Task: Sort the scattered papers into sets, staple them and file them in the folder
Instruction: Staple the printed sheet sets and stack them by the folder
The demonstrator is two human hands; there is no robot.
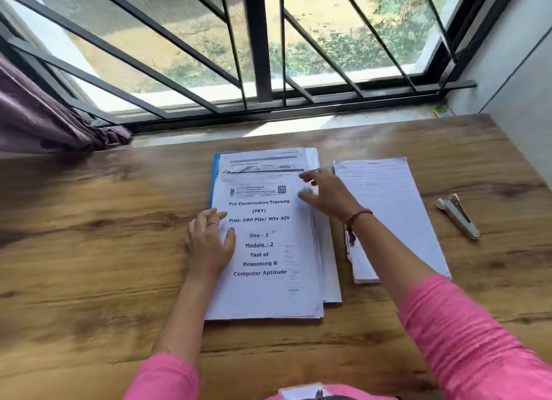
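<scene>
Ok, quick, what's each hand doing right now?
Left hand: open, fingers resting flat on the stack of papers.
Right hand: open, above the stack's right edge, holding nothing.

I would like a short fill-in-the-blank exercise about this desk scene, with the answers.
1. The stapler lies to the ____ of both paper stacks.
2. The left hand rests on the ____ edge of the title page.
3. The folder under the big stack is ____ in colour.

Answers: right; left; blue
</scene>
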